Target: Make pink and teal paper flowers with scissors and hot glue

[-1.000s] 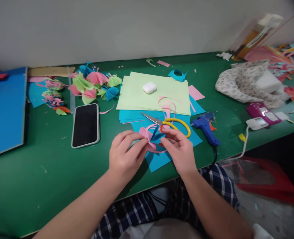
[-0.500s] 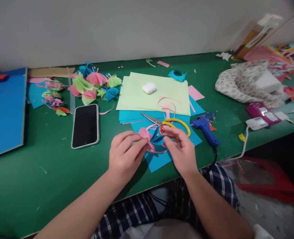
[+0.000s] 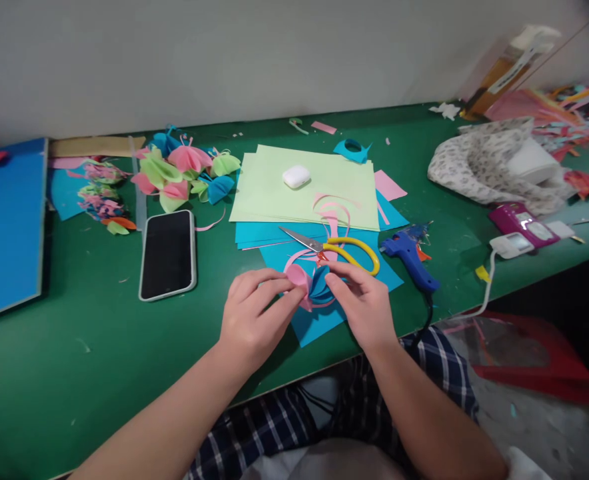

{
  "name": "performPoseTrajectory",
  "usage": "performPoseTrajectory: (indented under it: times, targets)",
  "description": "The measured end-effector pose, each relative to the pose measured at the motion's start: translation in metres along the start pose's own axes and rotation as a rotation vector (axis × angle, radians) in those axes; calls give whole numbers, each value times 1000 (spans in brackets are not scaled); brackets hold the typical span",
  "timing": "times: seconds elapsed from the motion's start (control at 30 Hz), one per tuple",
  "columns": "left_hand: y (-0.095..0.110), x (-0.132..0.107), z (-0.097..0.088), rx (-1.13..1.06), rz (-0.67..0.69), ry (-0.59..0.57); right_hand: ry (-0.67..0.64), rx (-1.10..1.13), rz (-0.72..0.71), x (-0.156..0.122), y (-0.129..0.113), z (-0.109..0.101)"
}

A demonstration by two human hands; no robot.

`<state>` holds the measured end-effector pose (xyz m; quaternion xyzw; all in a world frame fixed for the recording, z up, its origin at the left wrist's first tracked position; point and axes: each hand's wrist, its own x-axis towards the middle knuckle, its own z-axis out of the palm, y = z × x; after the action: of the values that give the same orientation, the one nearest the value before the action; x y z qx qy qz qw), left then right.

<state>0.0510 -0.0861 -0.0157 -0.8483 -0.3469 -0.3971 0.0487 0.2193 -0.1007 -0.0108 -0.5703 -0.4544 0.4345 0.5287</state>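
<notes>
My left hand [image 3: 254, 313] and my right hand [image 3: 362, 303] pinch a small paper piece of folded pink and blue petals [image 3: 308, 283] between them, just above a blue paper sheet [image 3: 324, 320] near the front edge of the green table [image 3: 99, 333]. Both hands have their fingers closed on the piece. Yellow-handled scissors [image 3: 342, 248] lie just behind my right hand. A blue glue gun [image 3: 408, 259] lies to its right.
A black phone [image 3: 168, 253] lies left of my hands. Finished paper flowers [image 3: 184, 170] sit behind it. Light green sheets [image 3: 307, 187] carry a white earbud case [image 3: 296, 176]. A blue board [image 3: 4, 227] stands at the left; a patterned cloth [image 3: 479, 167] and paper scraps at the right.
My right hand has moved in toward the left hand and pressed the blue petal against the pink one. The view has shifted slightly.
</notes>
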Motion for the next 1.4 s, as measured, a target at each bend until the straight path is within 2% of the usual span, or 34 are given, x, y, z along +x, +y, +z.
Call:
performPoseTrajectory:
  times: [0.13,0.4,0.67,0.93,1.13,1.4]
  targets:
    - [0,-1,0,2,0,15,-65,-33,-69,-3,3,-1]
    - [-1,0,0,-5,-1,18,-170,-73,-80,-9,5,0]
    - [-2,1,0,10,-3,34,-110,138,17,0,7,0]
    - [-1,1,0,6,-6,28,-196,94,-17,-5,7,0]
    - [-3,1,0,82,-87,80,-126,265,110,-4,4,2]
    - [-1,3,0,150,-93,99,-119,436,219,-9,6,9]
